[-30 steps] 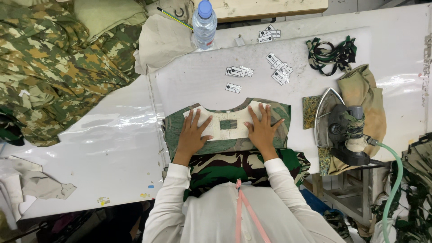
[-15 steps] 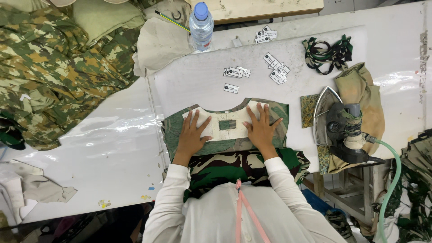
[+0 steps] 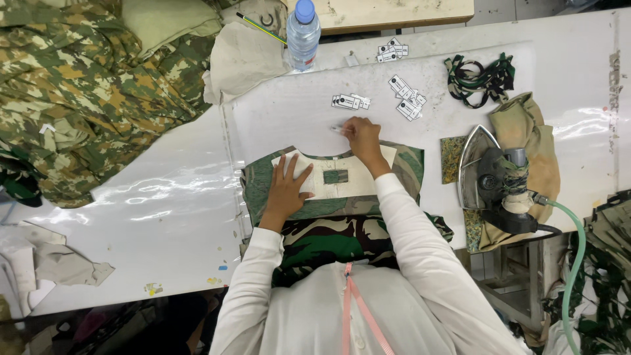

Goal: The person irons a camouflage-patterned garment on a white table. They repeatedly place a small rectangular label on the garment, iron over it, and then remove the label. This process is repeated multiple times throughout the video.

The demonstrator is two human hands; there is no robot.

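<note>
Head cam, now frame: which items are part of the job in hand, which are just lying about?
In use:
- left hand, flat on the camouflage garment piece
- pale facing on that piece
- right hand, fingertips at a small white label

Lying about:
- water bottle
- iron
- loose label stacks
- camouflage fabric pile
- coiled straps

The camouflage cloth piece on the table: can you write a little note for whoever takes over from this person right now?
Left hand: flat, fingers spread, pressing the camouflage cloth piece with its pale cream panel.
Right hand: just past the piece's far edge, fingertips on a small white label lying on the white table.
More white labels lie farther out; the steam iron rests to the right.
Done: piece laid flat.
Left: label not yet on the piece.
</note>
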